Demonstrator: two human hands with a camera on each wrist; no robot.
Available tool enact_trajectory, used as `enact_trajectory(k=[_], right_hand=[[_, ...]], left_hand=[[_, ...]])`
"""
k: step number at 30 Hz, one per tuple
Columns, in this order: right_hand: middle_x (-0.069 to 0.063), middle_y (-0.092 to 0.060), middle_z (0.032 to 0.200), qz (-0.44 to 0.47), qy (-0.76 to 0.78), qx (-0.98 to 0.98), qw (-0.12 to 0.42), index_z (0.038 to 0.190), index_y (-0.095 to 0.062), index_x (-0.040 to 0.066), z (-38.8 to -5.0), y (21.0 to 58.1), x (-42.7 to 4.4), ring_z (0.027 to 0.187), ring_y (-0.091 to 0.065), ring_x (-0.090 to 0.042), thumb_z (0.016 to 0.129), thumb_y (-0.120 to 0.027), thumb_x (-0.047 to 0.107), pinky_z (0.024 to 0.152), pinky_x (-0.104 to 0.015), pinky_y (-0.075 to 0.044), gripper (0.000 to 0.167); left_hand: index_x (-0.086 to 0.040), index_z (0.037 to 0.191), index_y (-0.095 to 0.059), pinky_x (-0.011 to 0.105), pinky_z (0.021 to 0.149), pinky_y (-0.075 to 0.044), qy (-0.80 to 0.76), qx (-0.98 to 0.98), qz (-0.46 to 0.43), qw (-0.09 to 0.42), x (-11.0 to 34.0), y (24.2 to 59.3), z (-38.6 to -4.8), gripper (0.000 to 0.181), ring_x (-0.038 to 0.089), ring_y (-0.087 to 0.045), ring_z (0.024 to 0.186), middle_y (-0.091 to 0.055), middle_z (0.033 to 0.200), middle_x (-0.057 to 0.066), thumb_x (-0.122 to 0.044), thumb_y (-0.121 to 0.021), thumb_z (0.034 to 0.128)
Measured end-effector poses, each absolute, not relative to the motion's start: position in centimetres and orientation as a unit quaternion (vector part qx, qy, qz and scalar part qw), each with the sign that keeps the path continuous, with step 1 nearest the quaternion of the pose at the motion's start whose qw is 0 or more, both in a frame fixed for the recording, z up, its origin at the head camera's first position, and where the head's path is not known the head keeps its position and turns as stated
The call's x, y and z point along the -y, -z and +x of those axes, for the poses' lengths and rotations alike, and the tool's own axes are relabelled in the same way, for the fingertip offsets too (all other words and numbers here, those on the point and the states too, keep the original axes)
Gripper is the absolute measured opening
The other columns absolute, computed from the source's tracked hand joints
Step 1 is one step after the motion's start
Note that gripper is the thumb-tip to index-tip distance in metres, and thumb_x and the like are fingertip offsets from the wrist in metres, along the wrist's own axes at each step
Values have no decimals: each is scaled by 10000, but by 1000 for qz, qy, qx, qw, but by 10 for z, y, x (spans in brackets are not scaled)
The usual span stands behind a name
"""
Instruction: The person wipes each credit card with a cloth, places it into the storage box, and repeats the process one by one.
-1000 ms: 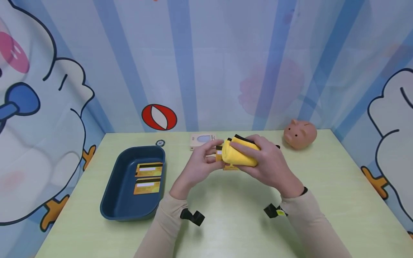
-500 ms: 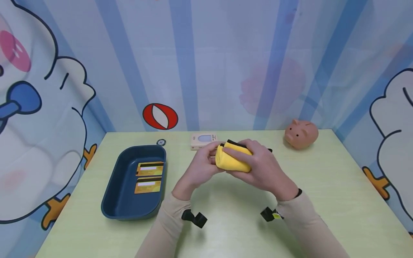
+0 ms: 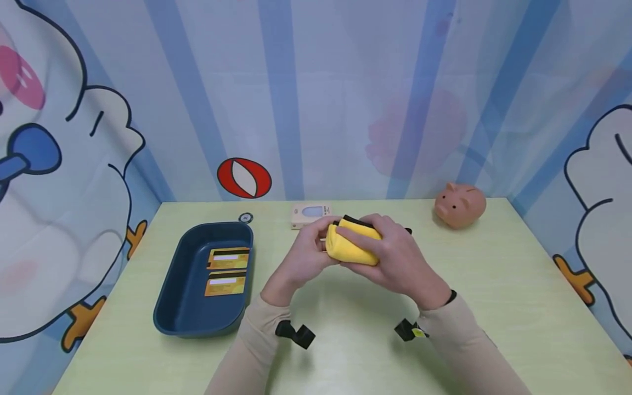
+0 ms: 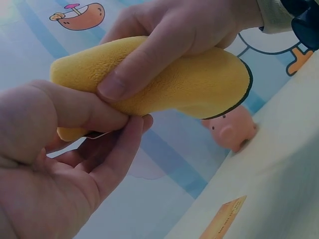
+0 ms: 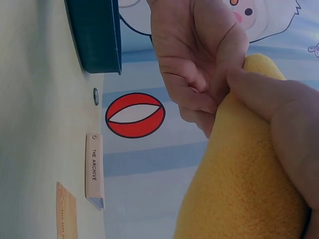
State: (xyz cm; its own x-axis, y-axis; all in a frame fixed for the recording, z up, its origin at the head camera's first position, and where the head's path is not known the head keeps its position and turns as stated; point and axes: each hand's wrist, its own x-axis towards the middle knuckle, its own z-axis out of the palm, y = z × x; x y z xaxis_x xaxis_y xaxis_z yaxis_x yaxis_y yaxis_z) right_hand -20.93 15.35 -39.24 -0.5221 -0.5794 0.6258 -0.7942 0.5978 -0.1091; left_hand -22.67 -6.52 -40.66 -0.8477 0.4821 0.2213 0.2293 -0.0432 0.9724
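Note:
A folded yellow cloth (image 3: 351, 245) with black trim is held up above the table, in front of me. My right hand (image 3: 395, 253) grips it from the right, thumb and fingers on either side. At its left end my left hand (image 3: 310, 249) pinches a card (image 4: 97, 134); only a thin dark-and-white edge shows beneath the cloth in the left wrist view. The thumb of the left hand touches the cloth there, and the rest of the card is hidden. On the table beyond lies another gold card (image 4: 224, 219), also seen in the right wrist view and covered by the hands in the head view.
At left stands a dark blue tray (image 3: 173, 307) with two gold cards (image 3: 225, 282) inside. A small round disc (image 3: 245, 218) lies behind it. Along the back edge are a pale box (image 3: 310, 215) and a pink piggy bank (image 3: 460, 206). A patterned curtain (image 3: 340, 109) borders the table.
Both hands and the cloth have shifted left and slightly toward me. The cloth has slid over the pinched card, which showed at its left end a second ago and is now mostly covered.

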Motion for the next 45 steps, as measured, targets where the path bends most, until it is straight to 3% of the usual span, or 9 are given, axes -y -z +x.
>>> enact_trajectory(k=[12,24,31,38,45], right_hand=[[-210,-627,1224,399,-175,852,291,1438,-667,304,-207,386,-159,1005,-641,-358,829,-903,319,762,-528,-601,654],[-211,-622,1208,391,-189,851,296,1404,-695,279,-211,383,-169,988,-653,-345,797,-934,338,755,-506,-607,655],[-210,-625,1212,399,-194,845,297,1408,-696,267,-213,381,-173,983,-655,-340,956,-690,551,752,-497,-605,533],[-209,-629,1189,407,-204,836,306,1403,-699,267,-215,378,-177,990,-652,-339,897,-845,391,735,-489,-599,542],[-219,-628,1201,400,-205,842,298,1400,-703,240,-217,379,-182,1001,-650,-343,862,-876,269,734,-490,-597,566]], left_hand=[[-85,1500,-554,415,955,-613,-704,-654,251,116,74,401,-225,608,348,-722,1126,-567,1389,178,126,-680,943],[-23,1517,-534,413,937,-618,-721,-637,248,111,83,395,-226,608,342,-719,1152,-571,1440,181,134,-670,946],[-36,1518,-540,381,929,-620,-728,-634,236,110,86,391,-224,616,330,-718,1137,-574,1423,187,150,-661,944],[-31,1514,-541,370,924,-624,-728,-634,243,99,89,387,-224,615,342,-709,1152,-545,1429,179,154,-662,941],[-65,1503,-566,357,914,-627,-726,-643,227,88,91,386,-225,608,339,-713,1147,-557,1397,169,135,-678,940]])
